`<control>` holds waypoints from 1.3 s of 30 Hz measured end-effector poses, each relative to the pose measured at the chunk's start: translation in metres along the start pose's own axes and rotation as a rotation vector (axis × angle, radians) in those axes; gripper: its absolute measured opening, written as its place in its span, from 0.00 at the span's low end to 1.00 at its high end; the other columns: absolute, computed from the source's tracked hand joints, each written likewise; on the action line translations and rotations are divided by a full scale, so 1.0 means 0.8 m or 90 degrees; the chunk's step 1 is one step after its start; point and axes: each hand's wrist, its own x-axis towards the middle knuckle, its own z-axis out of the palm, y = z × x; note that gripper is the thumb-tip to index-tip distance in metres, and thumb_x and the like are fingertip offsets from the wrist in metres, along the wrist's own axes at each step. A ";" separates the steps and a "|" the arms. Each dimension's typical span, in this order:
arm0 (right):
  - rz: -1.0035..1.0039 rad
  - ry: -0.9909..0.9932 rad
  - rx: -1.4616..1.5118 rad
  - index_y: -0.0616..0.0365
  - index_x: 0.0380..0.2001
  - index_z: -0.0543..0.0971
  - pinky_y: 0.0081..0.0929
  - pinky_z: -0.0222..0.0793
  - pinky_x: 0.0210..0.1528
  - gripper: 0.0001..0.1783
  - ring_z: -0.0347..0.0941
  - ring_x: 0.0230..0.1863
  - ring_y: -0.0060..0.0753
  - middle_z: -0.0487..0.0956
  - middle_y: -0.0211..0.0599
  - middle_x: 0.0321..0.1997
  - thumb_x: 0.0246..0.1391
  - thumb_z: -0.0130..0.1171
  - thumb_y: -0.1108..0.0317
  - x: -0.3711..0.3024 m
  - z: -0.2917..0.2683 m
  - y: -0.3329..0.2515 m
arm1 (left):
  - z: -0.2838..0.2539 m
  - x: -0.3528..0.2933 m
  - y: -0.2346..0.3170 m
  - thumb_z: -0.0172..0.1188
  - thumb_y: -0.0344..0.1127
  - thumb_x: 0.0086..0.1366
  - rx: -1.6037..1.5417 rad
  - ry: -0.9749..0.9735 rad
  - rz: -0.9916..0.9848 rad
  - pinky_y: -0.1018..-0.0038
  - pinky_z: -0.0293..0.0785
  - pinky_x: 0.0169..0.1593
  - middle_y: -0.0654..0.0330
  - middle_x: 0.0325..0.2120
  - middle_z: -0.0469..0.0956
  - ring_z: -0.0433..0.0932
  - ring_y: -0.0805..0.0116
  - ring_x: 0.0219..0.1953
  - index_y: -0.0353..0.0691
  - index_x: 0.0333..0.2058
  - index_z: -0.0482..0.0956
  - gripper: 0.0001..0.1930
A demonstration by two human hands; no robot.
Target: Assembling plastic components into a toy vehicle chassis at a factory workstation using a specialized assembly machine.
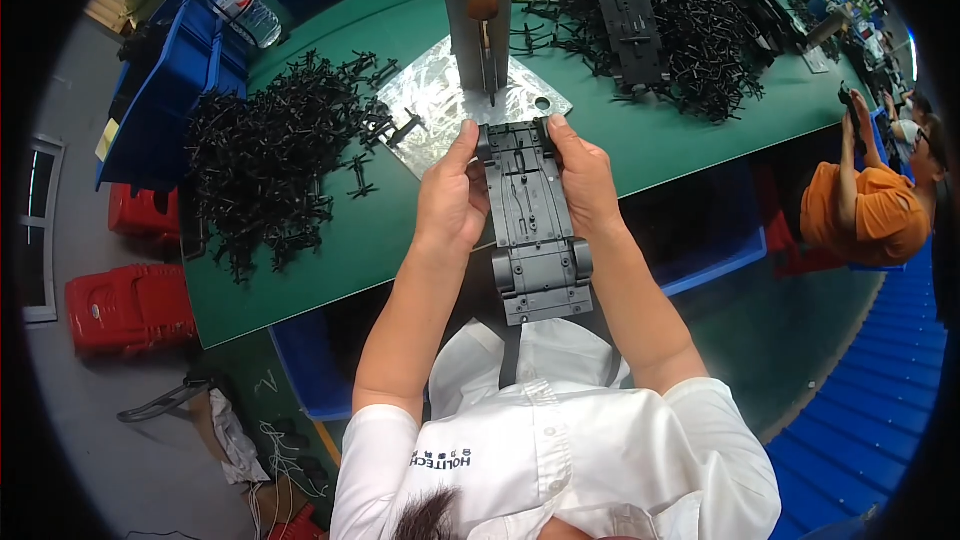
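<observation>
Both forearms reach forward, elbows bent, thumbs pointing away from the body. The left hand [450, 195] and right hand [590, 180] are clamped on opposite edges of a dark plastic chassis plate [528, 205], held lengthwise before the white shirt [600, 440], its far end near the bench machine's pointed tip [491, 95].
</observation>
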 end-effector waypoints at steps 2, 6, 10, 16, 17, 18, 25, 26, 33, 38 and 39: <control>-0.005 0.008 -0.006 0.68 0.34 0.75 0.18 0.72 0.31 0.17 0.73 0.29 0.20 0.77 0.35 0.31 0.59 0.50 0.61 0.002 0.003 -0.002 | 0.002 0.002 0.003 0.57 0.43 0.61 0.002 0.005 -0.002 0.72 0.73 0.38 0.60 0.33 0.76 0.76 0.69 0.34 0.36 0.39 0.73 0.15; -0.012 0.039 -0.045 0.68 0.33 0.75 0.19 0.71 0.31 0.17 0.72 0.29 0.19 0.77 0.35 0.31 0.58 0.51 0.60 0.007 0.007 -0.007 | 0.009 0.007 0.007 0.57 0.42 0.61 0.005 0.036 -0.020 0.72 0.74 0.37 0.60 0.31 0.76 0.76 0.69 0.32 0.38 0.39 0.73 0.13; -0.016 0.049 -0.061 0.68 0.32 0.75 0.19 0.71 0.30 0.17 0.72 0.28 0.19 0.77 0.35 0.31 0.58 0.51 0.60 0.011 0.011 -0.011 | 0.010 0.011 0.008 0.57 0.42 0.61 -0.004 0.033 -0.031 0.72 0.74 0.35 0.61 0.30 0.76 0.75 0.69 0.31 0.39 0.38 0.73 0.13; -0.015 0.059 -0.079 0.69 0.32 0.75 0.18 0.71 0.28 0.18 0.72 0.26 0.20 0.77 0.36 0.30 0.58 0.51 0.60 0.015 0.013 -0.014 | 0.012 0.015 0.010 0.57 0.42 0.61 -0.007 0.037 -0.034 0.73 0.74 0.34 0.62 0.30 0.76 0.75 0.70 0.31 0.39 0.37 0.73 0.13; -0.014 0.060 -0.076 0.69 0.31 0.75 0.18 0.71 0.27 0.18 0.72 0.26 0.20 0.77 0.36 0.29 0.58 0.51 0.60 0.015 0.014 -0.014 | 0.011 0.017 0.010 0.57 0.42 0.61 -0.008 0.042 -0.034 0.73 0.74 0.34 0.62 0.29 0.76 0.74 0.70 0.31 0.39 0.36 0.73 0.13; -0.013 0.061 -0.074 0.69 0.31 0.75 0.18 0.71 0.27 0.18 0.72 0.25 0.20 0.77 0.36 0.29 0.58 0.51 0.60 0.015 0.016 -0.015 | 0.011 0.018 0.010 0.57 0.43 0.61 -0.009 0.048 -0.034 0.73 0.74 0.33 0.61 0.29 0.76 0.74 0.70 0.31 0.39 0.36 0.73 0.13; -0.014 0.075 -0.104 0.66 0.32 0.76 0.16 0.68 0.22 0.20 0.69 0.21 0.16 0.74 0.30 0.24 0.55 0.55 0.55 0.015 0.020 -0.018 | 0.017 0.016 0.014 0.57 0.43 0.61 -0.005 0.047 -0.041 0.73 0.74 0.33 0.61 0.28 0.75 0.74 0.70 0.30 0.40 0.35 0.73 0.13; -0.019 0.078 -0.112 0.66 0.32 0.76 0.16 0.68 0.23 0.20 0.69 0.22 0.16 0.74 0.30 0.24 0.55 0.55 0.55 0.015 0.020 -0.018 | 0.017 0.016 0.014 0.57 0.43 0.61 -0.006 0.051 -0.041 0.73 0.74 0.34 0.61 0.28 0.75 0.74 0.70 0.30 0.39 0.35 0.73 0.13; -0.026 0.075 -0.111 0.66 0.32 0.76 0.17 0.68 0.24 0.20 0.69 0.23 0.17 0.74 0.30 0.25 0.56 0.54 0.56 0.019 0.015 -0.016 | 0.020 0.015 0.015 0.56 0.43 0.62 -0.008 0.047 -0.032 0.74 0.74 0.34 0.62 0.29 0.75 0.73 0.71 0.31 0.39 0.36 0.73 0.13; -0.024 0.072 -0.107 0.65 0.32 0.76 0.17 0.68 0.24 0.19 0.69 0.22 0.17 0.75 0.30 0.26 0.56 0.54 0.56 0.016 0.017 -0.017 | 0.017 0.017 0.017 0.55 0.44 0.62 0.013 0.041 -0.036 0.71 0.73 0.39 0.61 0.32 0.75 0.73 0.69 0.34 0.39 0.38 0.74 0.14; -0.019 0.072 -0.108 0.65 0.32 0.76 0.17 0.68 0.24 0.19 0.69 0.23 0.17 0.75 0.30 0.26 0.56 0.54 0.56 0.016 0.018 -0.018 | 0.014 0.019 0.016 0.54 0.46 0.63 0.026 0.041 -0.034 0.67 0.71 0.44 0.60 0.35 0.76 0.73 0.67 0.37 0.39 0.39 0.75 0.16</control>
